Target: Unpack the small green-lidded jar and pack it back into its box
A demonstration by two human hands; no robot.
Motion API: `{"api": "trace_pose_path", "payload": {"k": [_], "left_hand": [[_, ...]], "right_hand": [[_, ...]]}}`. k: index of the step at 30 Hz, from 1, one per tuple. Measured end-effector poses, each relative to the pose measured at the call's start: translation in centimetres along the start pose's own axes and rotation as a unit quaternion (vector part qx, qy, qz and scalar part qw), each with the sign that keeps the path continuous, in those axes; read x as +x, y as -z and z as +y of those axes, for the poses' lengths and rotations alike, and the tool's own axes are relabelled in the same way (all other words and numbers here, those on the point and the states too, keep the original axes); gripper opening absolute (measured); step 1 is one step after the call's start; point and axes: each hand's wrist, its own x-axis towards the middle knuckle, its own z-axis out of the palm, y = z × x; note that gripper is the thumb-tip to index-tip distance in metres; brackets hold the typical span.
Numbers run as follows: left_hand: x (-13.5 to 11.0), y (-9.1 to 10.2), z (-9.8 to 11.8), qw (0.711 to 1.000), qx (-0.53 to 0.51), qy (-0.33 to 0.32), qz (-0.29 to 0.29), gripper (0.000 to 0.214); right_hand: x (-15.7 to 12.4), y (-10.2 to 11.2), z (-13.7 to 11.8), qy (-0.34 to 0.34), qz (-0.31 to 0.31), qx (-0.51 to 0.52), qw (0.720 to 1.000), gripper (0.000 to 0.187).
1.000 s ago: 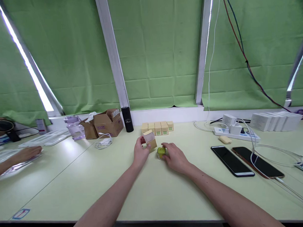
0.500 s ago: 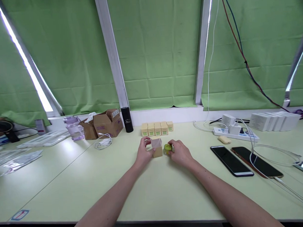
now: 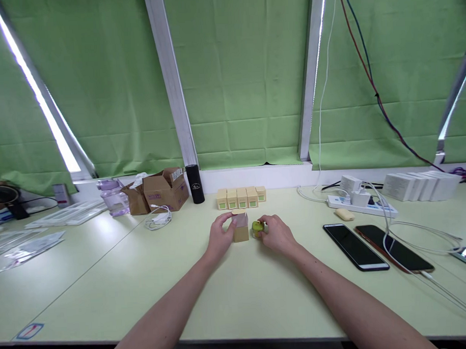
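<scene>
We see the left hand (image 3: 220,236) steadying the small open tan cardboard box (image 3: 241,228) upright on the pale green table (image 3: 237,296), fingers wrapped around it, while the right hand (image 3: 278,236) pinches the small green round jar (image 3: 257,227) just beside it, probably so the opening faces up.

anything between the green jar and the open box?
Nothing visible. The right hand holds the green jar just right of the open box, which the left hand steadies; only a bare strip of table separates them.
</scene>
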Motion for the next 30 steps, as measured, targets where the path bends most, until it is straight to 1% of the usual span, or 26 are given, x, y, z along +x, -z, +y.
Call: {"api": "trace_pose_path", "payload": {"k": [3, 8, 13, 16, 20, 23, 26, 30], "left_hand": [[0.1, -0.2, -0.3, 1.000, 0.003, 0.008, 0.017, 0.032], [0.1, -0.1, 0.0, 1.000, -0.018, 0.016, 0.012, 0.029], [0.2, -0.1, 0.3, 0.992, -0.111, 0.061, 0.001, 0.034], [0.2, -0.1, 0.3, 0.983, -0.160, 0.087, 0.000, 0.041], [0.4, 0.0, 0.2, 0.976, -0.189, 0.111, -0.009, 0.048], [0.5, 0.0, 0.0, 0.975, -0.190, 0.116, -0.009, 0.051], [0.6, -0.1, -0.2, 0.975, -0.188, 0.117, -0.005, 0.052], [0.5, -0.1, 0.1, 0.975, -0.187, 0.118, -0.007, 0.052]], "right_hand": [[0.1, 0.1, 0.1, -0.004, -0.005, 0.000, 1.000, 0.032], [0.3, 0.0, 0.3, -0.013, -0.012, 0.007, 1.000, 0.032], [0.3, -0.1, 0.4, 0.001, -0.022, 0.017, 1.000, 0.031], [0.3, -0.4, 0.6, 0.013, -0.010, 0.035, 0.999, 0.033], [0.6, -0.4, 0.9, 0.023, 0.031, 0.071, 0.997, 0.035], [0.8, 0.1, 0.9, 0.029, 0.078, 0.130, 0.988, 0.033], [0.6, 0.8, 0.4, 0.043, 0.128, 0.208, 0.969, 0.032], [-0.1, 1.6, -0.7, 0.078, 0.179, 0.300, 0.934, 0.035]]}}
